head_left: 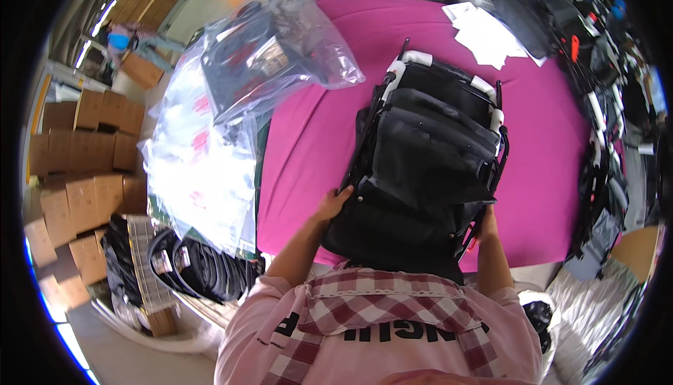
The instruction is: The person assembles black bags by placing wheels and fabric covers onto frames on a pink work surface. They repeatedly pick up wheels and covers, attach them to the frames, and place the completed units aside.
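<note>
Both hands grip a folded black fabric-and-metal-frame stroller [427, 168] lying on the magenta table [308, 147]: left hand [334, 203] at 8 o'clock, right hand [486, 227] at 4, steadying it.

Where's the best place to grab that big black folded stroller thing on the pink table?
Probably the two side frame tubes at the near end of the folded black stroller, coming in from left and right. The fabric middle looks soft and floppy, while the side bars look rigid. The left hand and right hand already sit there, above the pink table.
</note>
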`<action>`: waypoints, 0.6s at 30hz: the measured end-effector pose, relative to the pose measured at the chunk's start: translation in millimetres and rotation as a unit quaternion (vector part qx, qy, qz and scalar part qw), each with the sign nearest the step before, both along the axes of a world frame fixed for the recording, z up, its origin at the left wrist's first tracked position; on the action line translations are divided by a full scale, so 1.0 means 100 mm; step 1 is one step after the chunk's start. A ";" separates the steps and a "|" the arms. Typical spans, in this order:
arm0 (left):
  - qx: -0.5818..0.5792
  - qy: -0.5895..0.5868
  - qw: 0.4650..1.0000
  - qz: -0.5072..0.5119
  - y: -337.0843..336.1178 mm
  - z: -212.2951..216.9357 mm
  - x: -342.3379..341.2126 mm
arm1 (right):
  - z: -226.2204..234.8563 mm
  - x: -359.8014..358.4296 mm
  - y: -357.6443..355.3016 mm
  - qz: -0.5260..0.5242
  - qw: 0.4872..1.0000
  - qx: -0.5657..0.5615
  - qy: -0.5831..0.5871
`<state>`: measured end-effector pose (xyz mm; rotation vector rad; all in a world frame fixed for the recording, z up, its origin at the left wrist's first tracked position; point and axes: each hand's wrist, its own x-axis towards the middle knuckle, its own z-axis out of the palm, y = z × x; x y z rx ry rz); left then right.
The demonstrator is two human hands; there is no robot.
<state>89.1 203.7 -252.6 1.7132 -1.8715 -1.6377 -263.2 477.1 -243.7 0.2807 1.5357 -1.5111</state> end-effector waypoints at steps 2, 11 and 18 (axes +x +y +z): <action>0.039 0.006 0.999 0.019 -0.09 0.02 0.10 | 0.01 -0.10 -0.21 0.024 0.999 -0.036 0.002; -0.082 0.052 0.971 0.218 0.21 0.67 1.05 | 1.08 -0.12 -2.15 0.036 0.864 -0.174 0.471; -0.030 -0.139 0.969 0.202 1.26 0.04 2.39 | 1.61 1.64 -2.62 0.369 0.725 -0.390 0.432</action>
